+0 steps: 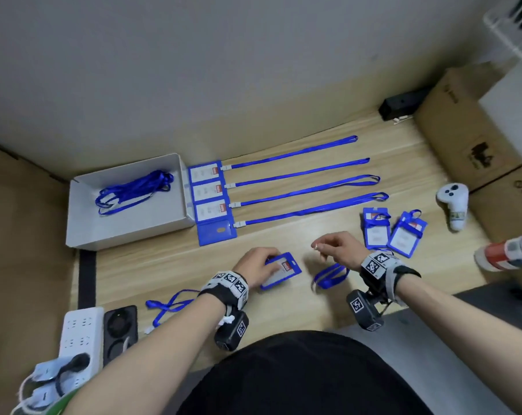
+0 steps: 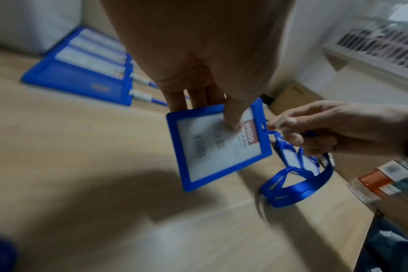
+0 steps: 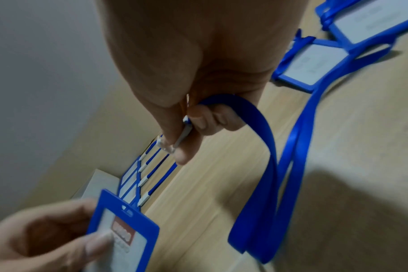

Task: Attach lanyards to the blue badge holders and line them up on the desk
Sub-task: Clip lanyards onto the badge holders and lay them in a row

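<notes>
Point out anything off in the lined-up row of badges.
The fourth holder, nearest the person, lies blank blue side up, while the three beyond it show their white cards. Its lanyard runs parallel like the others.

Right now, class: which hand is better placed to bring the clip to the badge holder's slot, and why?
The right hand: it already pinches the lanyard's clip, while the left hand grips the badge holder with its slot facing the clip.
</notes>
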A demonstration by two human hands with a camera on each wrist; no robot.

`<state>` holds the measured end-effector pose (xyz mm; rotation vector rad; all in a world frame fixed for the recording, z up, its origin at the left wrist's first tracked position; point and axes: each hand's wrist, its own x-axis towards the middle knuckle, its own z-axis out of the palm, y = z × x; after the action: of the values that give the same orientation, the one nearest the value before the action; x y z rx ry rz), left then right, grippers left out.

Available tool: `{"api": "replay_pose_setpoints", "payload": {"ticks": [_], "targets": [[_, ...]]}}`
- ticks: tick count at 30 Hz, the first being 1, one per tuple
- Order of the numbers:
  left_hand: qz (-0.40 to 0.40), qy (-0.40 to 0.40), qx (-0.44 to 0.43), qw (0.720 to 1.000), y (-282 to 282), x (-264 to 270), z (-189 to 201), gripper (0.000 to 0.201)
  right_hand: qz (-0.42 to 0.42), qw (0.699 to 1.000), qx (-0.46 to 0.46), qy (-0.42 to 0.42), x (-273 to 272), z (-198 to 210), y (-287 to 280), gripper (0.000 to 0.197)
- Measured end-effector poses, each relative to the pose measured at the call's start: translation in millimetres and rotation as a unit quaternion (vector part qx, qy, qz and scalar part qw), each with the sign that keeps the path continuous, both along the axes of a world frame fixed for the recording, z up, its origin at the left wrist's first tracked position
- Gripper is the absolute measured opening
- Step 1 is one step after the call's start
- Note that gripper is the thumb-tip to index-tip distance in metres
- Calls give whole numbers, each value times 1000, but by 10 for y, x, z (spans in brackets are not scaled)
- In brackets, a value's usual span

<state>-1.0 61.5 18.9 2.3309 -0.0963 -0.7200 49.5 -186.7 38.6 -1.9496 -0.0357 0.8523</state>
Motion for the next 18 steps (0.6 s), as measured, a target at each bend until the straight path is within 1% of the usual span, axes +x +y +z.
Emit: {"api": "replay_pose_setpoints", "payload": {"ticks": [3, 7, 9, 12, 14, 16, 18], "targets": [[-18, 3, -24, 1000, 73, 138, 223, 19, 59, 998, 23, -9, 94, 33, 134, 18], [11, 12, -59, 998, 207, 217, 405, 19, 133, 989, 55, -17, 149, 91, 325, 17], [29, 9, -70, 997, 237, 220, 466, 20, 153, 985, 77, -16, 165, 111, 401, 16], [67, 1, -92, 994, 260, 212, 518, 18, 163, 982, 96, -16, 186, 148, 477, 15], [77, 1, -97, 992, 268, 211, 540, 18, 165, 981, 101, -18, 197, 204, 506, 16], [83, 0, -97, 992, 270, 223, 555, 21, 174, 978, 109, -25, 201, 256, 512, 21], [87, -4, -86, 992, 261, 241, 584, 22, 190, 975, 108, -36, 195, 295, 514, 34]]}}
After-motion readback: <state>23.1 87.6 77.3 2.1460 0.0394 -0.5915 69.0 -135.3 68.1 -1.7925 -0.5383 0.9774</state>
